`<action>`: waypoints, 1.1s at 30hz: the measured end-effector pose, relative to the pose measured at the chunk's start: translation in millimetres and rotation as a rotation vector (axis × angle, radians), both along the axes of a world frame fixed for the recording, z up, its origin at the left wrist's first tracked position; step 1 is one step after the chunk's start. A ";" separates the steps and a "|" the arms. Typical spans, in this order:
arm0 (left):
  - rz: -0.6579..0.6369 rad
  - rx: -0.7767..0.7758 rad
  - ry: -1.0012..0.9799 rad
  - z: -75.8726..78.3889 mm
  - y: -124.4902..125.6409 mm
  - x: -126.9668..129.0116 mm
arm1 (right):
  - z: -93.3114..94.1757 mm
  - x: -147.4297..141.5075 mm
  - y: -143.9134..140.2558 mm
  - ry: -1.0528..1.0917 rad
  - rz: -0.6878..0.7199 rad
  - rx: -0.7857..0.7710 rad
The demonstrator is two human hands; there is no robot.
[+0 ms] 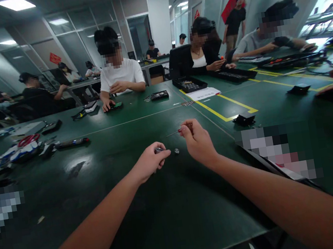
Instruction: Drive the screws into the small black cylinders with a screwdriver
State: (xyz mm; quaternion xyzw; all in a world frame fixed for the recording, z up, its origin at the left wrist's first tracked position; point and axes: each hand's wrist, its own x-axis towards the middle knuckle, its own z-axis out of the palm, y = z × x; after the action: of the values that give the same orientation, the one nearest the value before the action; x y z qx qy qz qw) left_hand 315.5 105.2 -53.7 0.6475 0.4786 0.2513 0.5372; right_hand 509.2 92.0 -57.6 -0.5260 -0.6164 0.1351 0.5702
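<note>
Metal part (pixel 176 151) lies between left hand (pixel 150 161) and right hand (pixel 198 141).

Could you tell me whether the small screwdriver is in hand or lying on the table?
In hand: the right hand pinches the screwdriver, its tip raised above the table.

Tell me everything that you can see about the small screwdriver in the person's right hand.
The small screwdriver is a slim tool with a dark red handle and a thin metal shaft. The right hand pinches the handle between its fingertips; the hand hides most of the handle. The tool lies nearly level above the green table, its shaft pointing to the left, and the tip touches nothing. It hangs above and slightly beyond a small round grey part on the table.
</note>
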 end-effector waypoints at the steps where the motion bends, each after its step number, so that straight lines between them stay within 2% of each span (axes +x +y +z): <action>1: -0.019 0.012 0.047 1.2 0.7 4.5 | -0.1 -0.2 -0.1 -0.002 0.004 0.002; 3: -0.062 0.100 0.173 3.1 3.4 13.5 | 0.1 0.0 -0.2 -0.004 0.007 0.011; 8: -0.156 0.453 0.512 1.3 17.7 33.1 | 1.7 1.6 -0.2 -0.003 0.002 0.023; 13: -0.239 0.487 0.717 -5.9 32.0 41.4 | 0.8 1.5 -0.1 -0.006 0.018 0.010; 18: -0.240 0.504 0.725 0.3 35.1 29.3 | 1.0 1.2 0.2 -0.003 0.029 0.004; 21: -0.203 0.340 0.638 10.9 31.9 8.9 | 2.7 1.0 -1.2 -0.018 0.035 -0.015; 27: 0.024 0.084 0.308 32.9 14.0 -58.2 | 3.1 -0.9 -4.6 -0.039 0.080 -0.068; 33: 0.442 -0.168 -0.099 45.3 -21.4 -145.3 | 1.9 -1.1 -4.1 -0.026 0.096 -0.081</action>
State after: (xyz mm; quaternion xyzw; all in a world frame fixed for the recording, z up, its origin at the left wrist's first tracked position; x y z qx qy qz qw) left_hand 170.2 83.8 -8.4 0.4670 0.6009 0.3537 0.5438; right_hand 508.2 87.9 -55.7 -0.5201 -0.6423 0.1803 0.5333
